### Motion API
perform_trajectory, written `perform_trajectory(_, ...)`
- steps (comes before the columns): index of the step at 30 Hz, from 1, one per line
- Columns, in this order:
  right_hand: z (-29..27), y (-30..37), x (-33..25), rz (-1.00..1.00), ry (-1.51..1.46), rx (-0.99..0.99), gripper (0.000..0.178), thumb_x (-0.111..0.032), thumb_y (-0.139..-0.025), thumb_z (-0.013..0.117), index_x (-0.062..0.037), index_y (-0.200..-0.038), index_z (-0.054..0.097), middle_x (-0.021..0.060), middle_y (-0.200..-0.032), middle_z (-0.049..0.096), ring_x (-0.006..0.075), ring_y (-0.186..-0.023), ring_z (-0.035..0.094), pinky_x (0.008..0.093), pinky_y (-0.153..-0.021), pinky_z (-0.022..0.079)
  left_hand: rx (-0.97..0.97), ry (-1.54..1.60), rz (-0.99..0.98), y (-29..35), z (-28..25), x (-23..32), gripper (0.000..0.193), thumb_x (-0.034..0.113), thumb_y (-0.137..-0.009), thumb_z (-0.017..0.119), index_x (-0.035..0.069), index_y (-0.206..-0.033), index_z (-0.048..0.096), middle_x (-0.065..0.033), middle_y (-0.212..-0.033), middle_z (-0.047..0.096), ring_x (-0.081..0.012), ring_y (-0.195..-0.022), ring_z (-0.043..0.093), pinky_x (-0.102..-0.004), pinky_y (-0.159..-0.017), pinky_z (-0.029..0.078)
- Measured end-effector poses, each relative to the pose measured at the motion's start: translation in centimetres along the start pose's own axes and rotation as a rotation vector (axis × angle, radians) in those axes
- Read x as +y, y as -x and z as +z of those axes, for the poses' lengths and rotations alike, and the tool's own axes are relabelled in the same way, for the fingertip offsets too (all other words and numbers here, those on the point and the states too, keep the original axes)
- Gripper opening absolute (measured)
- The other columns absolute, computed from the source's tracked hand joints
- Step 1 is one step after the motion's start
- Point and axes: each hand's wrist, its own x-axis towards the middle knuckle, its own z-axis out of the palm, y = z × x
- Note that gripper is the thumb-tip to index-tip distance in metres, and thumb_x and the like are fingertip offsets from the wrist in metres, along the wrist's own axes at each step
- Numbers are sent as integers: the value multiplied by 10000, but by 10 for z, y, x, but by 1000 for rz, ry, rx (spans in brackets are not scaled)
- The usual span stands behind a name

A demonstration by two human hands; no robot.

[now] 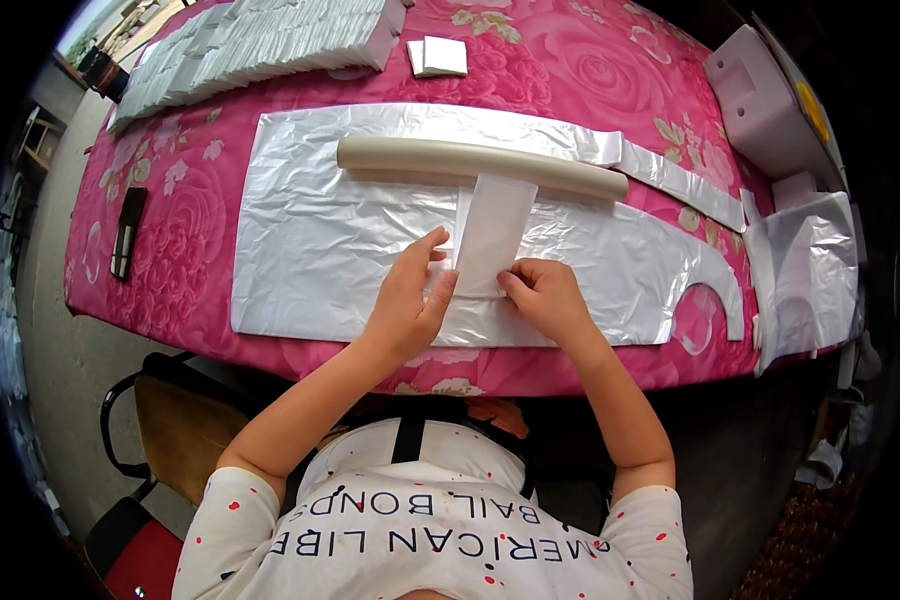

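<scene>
A narrow, folded white plastic sheet stands out between my hands, over a broad layer of shiny white plastic film. My right hand pinches its lower right edge between thumb and bent fingers. On the other side, my left hand is open, thumb apart from the fingers, with the thumb tip close to the sheet's left edge; whether it touches I cannot tell. A long beige tube lies across the film, just beyond the hands, and the folded sheet's top end overlaps it.
Pink floral cloth covers the table. Many folded white packets are stacked far left, with a small pair of packets nearby. A dark, slim tool lies left. At right are a white foam box and hanging film.
</scene>
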Motion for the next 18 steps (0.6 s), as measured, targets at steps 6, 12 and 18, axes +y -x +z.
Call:
perform_trajectory(6, -3, -10, -9, 104, -8, -50, 228, -172, -810, 579, 36, -737, 637, 86, -589, 612, 132, -506, 585, 268, -517, 450, -157, -535, 366, 8, 13, -3, 610, 232, -838, 527, -37, -1336, 299, -214, -1388, 299, -345, -1287, 296, -425, -1044, 258)
perform_trajectory(12, -3, -12, -14, 182, -52, -57, 231, -187, -789, 606, 35, -729, 628, 85, -576, 605, 137, -494, 588, 266, -512, 460, -237, -832, 277, 13, 29, -12, 705, 308, -817, 537, -63, -1347, 258, -216, -1419, 245, -329, -1338, 206, -420, -1087, 172)
perform_trajectory(18, 7, 4, -13, -101, 371, 174, 369, -179, -681, 723, 2, -974, 589, 127, -933, 605, 195, -791, 595, 303, -691, 482, -194, -859, 293, 9, 29, -15, 671, 284, -796, 562, -60, -1318, 317, -207, -1389, 312, -316, -1304, 286, -408, -1066, 220)
